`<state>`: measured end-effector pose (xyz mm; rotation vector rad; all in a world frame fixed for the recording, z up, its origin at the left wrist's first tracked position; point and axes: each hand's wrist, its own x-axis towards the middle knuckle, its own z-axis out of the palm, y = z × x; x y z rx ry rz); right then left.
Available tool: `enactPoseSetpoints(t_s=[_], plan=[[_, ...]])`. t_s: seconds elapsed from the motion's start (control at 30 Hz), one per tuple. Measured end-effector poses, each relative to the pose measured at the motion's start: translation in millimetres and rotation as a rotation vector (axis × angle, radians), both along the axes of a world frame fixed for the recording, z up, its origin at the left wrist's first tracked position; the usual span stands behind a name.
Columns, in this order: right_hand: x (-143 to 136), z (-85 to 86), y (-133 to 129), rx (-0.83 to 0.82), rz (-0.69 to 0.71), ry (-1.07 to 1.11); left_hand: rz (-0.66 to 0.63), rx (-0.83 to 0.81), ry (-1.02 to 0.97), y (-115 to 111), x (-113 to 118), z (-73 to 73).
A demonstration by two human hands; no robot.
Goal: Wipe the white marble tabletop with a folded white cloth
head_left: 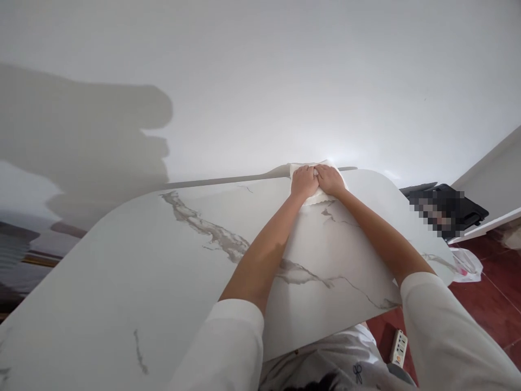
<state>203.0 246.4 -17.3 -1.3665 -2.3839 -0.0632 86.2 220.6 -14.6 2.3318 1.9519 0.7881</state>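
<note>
Both arms reach out to the far edge of a white marble-patterned table [142, 260]. A white cloth [319, 200] lies bunched at that edge, close against the wall. My left hand [304, 182] presses on the cloth with its fingers curled into it. Right beside it, my right hand [330, 180] grips the same cloth, and the two hands touch at the fingers. Part of the cloth is hidden under them; its border shows around the hands.
A pale wall [260, 81] rises directly behind the table. At the right are a black case-like object [468, 209], partly blurred out, and a clear plastic bag [468, 266]. A power strip [399, 347] lies on the red tiled floor [499, 277].
</note>
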Motion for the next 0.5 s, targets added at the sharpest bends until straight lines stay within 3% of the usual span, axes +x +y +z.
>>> enactPoseSetpoints(t_s=[0.27, 0.5], plan=[[3, 3.1, -27, 0.000, 0.114, 0.026, 0.073, 0.031, 0.016, -30, 5, -1.3], [25, 0.5, -60, -0.014, 0.078, 0.025, 0.041, 0.033, 0.023, -63, 26, -1.5]])
